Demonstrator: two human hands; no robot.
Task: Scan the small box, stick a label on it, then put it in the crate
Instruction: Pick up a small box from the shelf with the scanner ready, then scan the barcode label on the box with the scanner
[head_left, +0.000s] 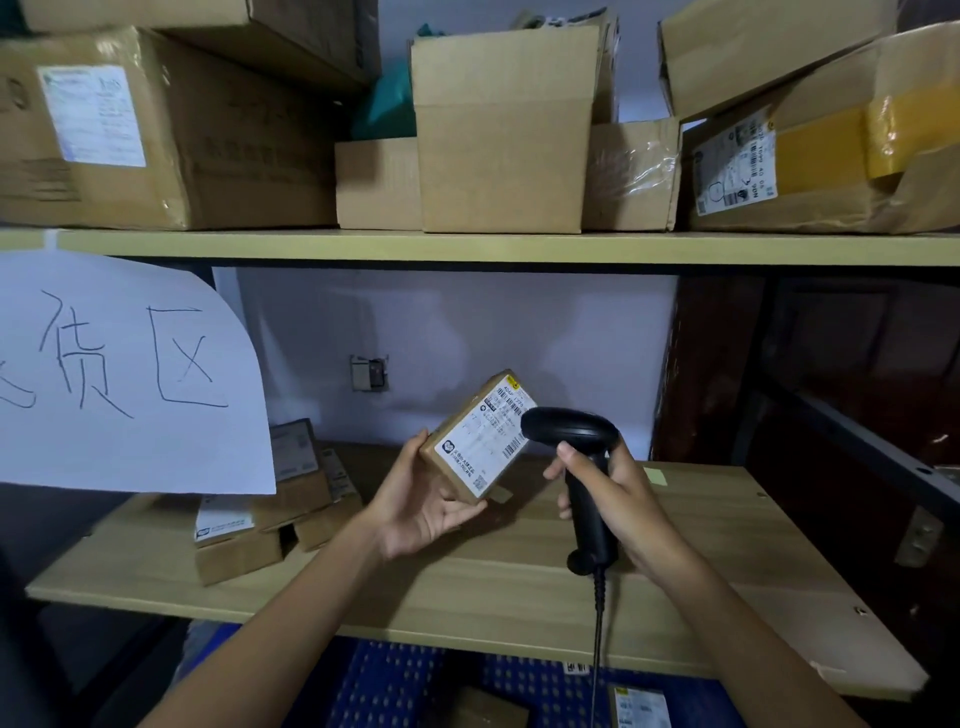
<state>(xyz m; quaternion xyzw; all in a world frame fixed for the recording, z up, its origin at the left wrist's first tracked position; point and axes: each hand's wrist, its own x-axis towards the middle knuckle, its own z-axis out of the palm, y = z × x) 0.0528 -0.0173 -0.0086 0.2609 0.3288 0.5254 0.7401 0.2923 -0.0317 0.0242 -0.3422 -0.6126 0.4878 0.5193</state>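
Storage rack view: wooden shelf (675, 561) at mid-height, upper shelf (467, 248) above it loaded with big cardboard cartons (156, 135). Paper sign (119, 374) with handwritten characters hangs at 9 o'clock. Stack of small parcels (270, 509) sits on the wooden shelf at 8 o'clock, under the sign.

Small box (475, 436) is at centre frame, held above the shelf, tilted, printed shipping sticker (485, 434) facing the camera. Left hand (421, 512) grips it from below, thumb on the box's left edge, fingers closed on its lower corner.

Right hand (618, 499) is wrapped tight around the handle of a black barcode scanner (584, 467), head just beside the box's right edge, overlapping the sticker. Scanner cable (598, 639) drops toward 6 o'clock.

Blue crate (410, 680) shows under the shelf at 6 o'clock, with parcels inside.
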